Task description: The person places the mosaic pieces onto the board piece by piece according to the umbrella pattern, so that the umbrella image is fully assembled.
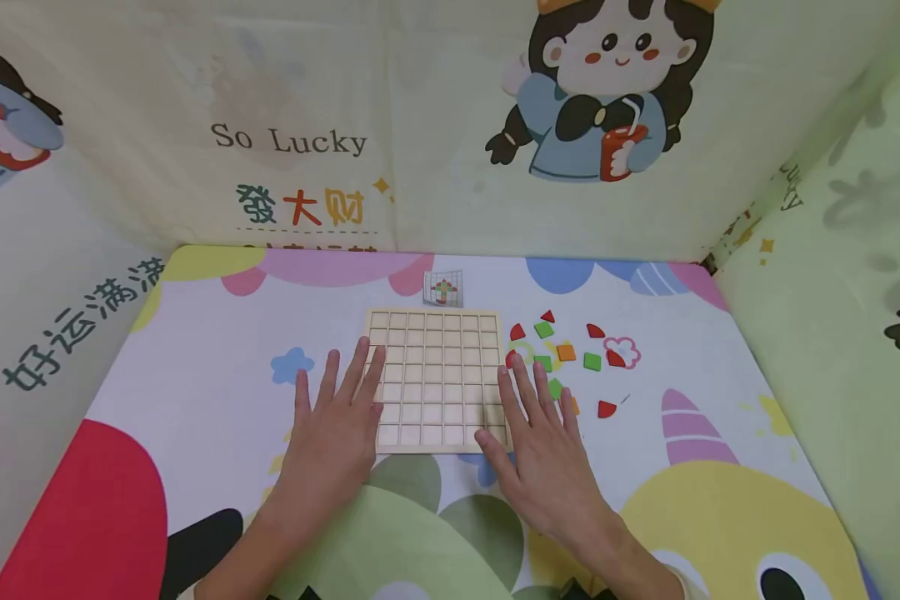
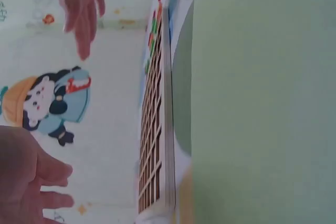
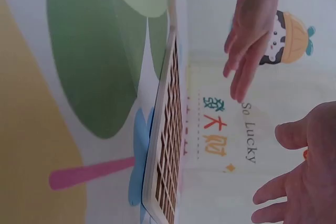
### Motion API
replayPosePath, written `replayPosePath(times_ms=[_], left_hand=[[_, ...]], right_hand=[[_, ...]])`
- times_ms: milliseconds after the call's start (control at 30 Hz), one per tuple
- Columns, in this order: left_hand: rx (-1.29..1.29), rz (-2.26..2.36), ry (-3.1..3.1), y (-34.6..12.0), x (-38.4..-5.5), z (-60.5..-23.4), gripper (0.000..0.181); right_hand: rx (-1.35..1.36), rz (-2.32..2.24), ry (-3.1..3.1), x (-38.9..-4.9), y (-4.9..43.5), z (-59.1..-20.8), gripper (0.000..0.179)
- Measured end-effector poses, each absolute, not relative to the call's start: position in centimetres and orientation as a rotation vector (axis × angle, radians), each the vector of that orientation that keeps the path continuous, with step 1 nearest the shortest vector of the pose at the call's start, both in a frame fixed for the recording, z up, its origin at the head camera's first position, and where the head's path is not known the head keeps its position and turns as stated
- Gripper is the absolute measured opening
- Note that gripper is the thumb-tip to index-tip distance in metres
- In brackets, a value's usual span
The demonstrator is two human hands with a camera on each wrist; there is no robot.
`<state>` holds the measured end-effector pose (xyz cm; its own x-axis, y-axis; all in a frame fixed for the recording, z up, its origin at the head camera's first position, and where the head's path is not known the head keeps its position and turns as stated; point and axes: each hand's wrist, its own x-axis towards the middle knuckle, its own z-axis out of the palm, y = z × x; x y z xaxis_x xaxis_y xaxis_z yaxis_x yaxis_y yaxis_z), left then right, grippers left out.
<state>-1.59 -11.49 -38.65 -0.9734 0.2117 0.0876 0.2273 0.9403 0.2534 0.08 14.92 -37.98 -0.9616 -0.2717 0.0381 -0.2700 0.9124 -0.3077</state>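
A light wooden grid board lies flat on the table, its square compartments holding no pieces. My left hand is spread palm down over the board's left edge, fingers straight and holding nothing. Over the board's lower right corner hovers my right hand, also with extended fingers and nothing in its grasp. In both wrist views the hands are raised above the board. Beyond the right fingertips lie loose pieces: green squares, an orange square and red quarter-rounds. Some pieces are partly hidden by the right fingers.
A small paper card with a printed coloured grid pattern lies behind the board. A red triangle sits among the far pieces. The tablecloth is printed with cartoon shapes, and a patterned curtain closes off the back and sides.
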Motion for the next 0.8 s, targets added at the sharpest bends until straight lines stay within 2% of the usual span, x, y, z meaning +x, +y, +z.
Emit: replayPosePath(times_ms=[367, 800], left_hand=[[-0.477, -0.518, -3.141, -15.4, -4.3, -39.6, 0.061], [-0.516, -0.565, -3.24, -16.3, -6.5, -40.9, 0.059]], right_hand=[[-0.4, -0.526, 3.032, -0.9, 15.6, -37.9, 0.078], [-0.385, -0.58, 3.027, -2.7, 16.3, -37.6, 0.078]])
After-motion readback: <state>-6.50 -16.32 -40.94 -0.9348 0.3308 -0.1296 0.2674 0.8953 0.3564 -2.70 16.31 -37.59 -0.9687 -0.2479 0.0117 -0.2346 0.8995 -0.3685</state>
